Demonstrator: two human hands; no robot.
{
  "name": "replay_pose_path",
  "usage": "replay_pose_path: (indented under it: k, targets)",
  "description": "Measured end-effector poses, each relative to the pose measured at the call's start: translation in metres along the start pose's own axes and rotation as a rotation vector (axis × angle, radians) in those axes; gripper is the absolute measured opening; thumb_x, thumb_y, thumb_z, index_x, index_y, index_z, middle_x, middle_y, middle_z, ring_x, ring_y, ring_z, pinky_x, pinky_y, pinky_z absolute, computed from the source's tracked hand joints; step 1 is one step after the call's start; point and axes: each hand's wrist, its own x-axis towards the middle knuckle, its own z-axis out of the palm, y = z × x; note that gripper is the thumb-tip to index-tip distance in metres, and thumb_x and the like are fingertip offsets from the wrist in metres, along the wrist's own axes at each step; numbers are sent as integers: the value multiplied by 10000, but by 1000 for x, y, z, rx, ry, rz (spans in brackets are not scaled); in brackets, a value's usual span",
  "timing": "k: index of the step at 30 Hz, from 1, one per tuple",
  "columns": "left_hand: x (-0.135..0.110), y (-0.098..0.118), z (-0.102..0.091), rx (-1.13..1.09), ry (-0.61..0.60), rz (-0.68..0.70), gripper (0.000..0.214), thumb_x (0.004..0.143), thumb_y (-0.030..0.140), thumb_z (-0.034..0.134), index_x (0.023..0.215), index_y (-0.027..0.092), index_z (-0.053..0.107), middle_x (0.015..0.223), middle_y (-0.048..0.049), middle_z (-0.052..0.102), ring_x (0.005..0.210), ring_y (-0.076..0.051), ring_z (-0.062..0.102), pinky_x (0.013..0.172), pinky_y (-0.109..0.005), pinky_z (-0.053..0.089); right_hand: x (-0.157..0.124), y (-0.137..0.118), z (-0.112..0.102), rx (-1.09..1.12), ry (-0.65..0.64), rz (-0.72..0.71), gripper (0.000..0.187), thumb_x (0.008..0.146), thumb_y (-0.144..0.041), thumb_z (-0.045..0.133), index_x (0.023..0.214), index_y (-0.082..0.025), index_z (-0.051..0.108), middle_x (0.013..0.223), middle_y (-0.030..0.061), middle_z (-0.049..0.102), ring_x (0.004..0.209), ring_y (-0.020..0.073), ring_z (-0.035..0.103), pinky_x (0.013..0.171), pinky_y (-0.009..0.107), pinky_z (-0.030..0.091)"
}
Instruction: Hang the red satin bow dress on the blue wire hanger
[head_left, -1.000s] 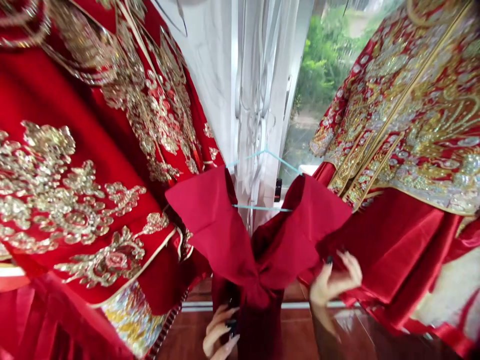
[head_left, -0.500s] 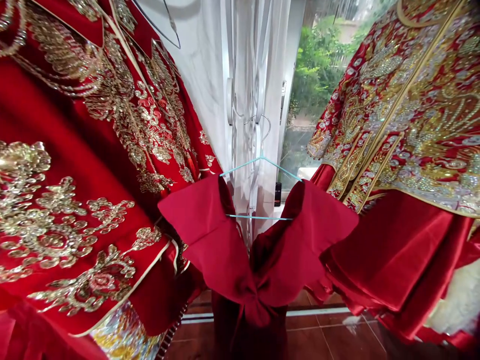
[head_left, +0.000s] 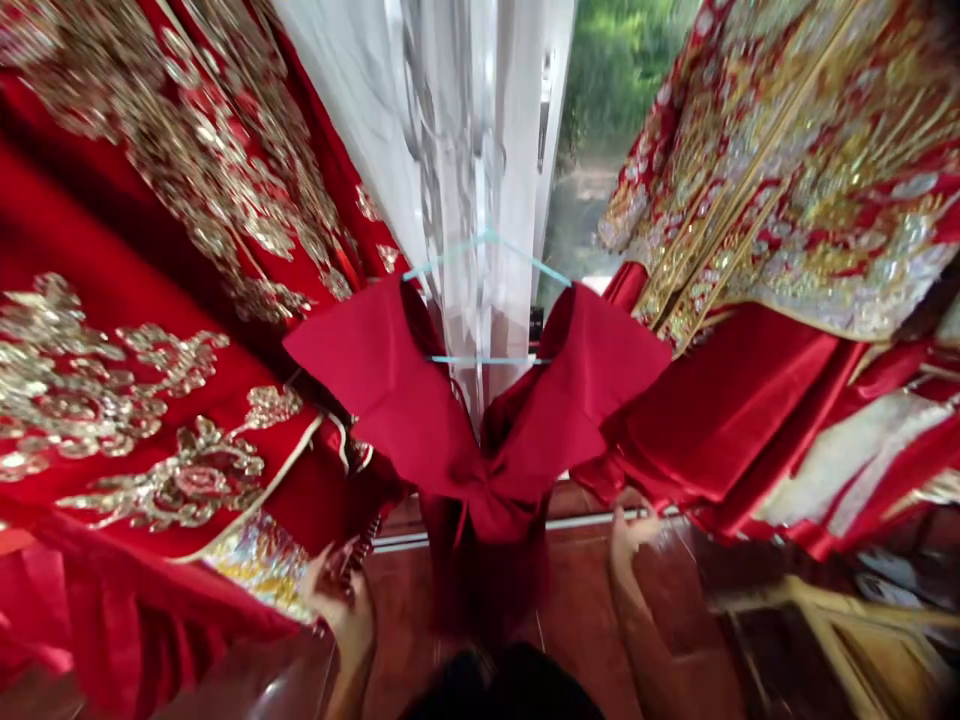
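Note:
A plain dark red dress with wide ruffled shoulders hangs on a pale blue hanger in the middle, in front of a white sheer curtain. My left hand is low at the left, its fingers curled on the beaded hem of the gold-embroidered red robe. My right hand reaches up to the lower edge of the red satin skirt on the right; its fingertips are blurred against the cloth. Both hands flank the red dress without touching it.
A second red jacket, thick with gold and silver embroidery, hangs at the upper right. A window behind the curtain shows greenery. The floor is red-brown tile. A yellow-framed object lies at the lower right.
The view has dropped and blurred. Both hands, out of sight half a second ago, are back in view, the left at the robe's hem and the right at the satin skirt's edge.

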Motion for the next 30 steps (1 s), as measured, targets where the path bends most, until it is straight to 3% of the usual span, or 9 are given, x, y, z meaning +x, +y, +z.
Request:
replay_pose_path:
  k: [3,6,8,10,14,17,21,25,30]
  targets:
    - [13,6,-6,-79,218,51,553,898,254,498,1388,420,303,1377,-94,446,1213,-351,608,953,-661,537,-16,9,-27,15,106,31,411,972,-397,544,1356,-258,494,1406,121,527,1243,256,579,1015,486,528]
    - [58,56,-9,-124,292,155,495,863,255,592,1317,373,436,1359,-77,479,1317,-328,511,1078,-636,462,-1,-44,-40,81,111,-116,497,946,-374,447,1416,-288,309,1486,126,443,1381,246,497,1124,523,457]
    - [102,108,-6,-125,220,307,343,857,263,595,1198,294,562,1260,-92,556,1273,-320,550,1131,-606,422,15,-105,-40,120,35,-389,496,912,-368,478,1381,-263,355,1467,129,470,1421,253,453,1179,540,385]
    - [145,163,1,-27,33,384,364,882,231,560,1243,274,583,1325,-112,557,1360,-322,494,1229,-609,277,27,-166,-31,18,-44,-649,543,863,-379,545,1376,-248,421,1521,137,419,1485,287,343,1208,579,302]
    - [200,226,28,215,-120,378,668,851,205,555,1497,259,395,1591,-155,351,1549,-407,155,1213,-746,34,35,-239,-1,-292,-159,-705,769,830,-326,532,1544,-211,272,1649,170,240,1548,389,122,1158,737,176]
    - [211,227,40,321,-249,309,775,856,136,471,1584,274,247,1688,-129,154,1560,-445,-22,1143,-831,43,39,-246,13,-378,-211,-667,825,808,-244,492,1581,-176,210,1653,192,228,1535,399,139,1135,756,173]
    - [220,211,28,296,-230,275,886,813,78,450,1622,221,118,1703,-163,7,1559,-444,6,1153,-784,198,55,-236,11,-338,-210,-640,854,759,-148,475,1576,-177,228,1581,186,371,1451,365,301,1135,703,260]
    - [233,204,11,302,-273,307,813,849,171,471,1612,241,198,1664,-154,236,1549,-453,113,1159,-778,207,67,-237,7,-350,-201,-675,691,795,-134,471,1483,-148,410,1427,185,539,1292,332,458,1099,563,399]
    - [234,202,14,260,-235,365,775,866,187,488,1591,349,269,1622,-61,369,1536,-446,183,1191,-781,31,65,-250,6,-523,-170,-651,586,826,-88,418,1408,-120,479,1397,200,572,1287,344,508,1023,516,474]
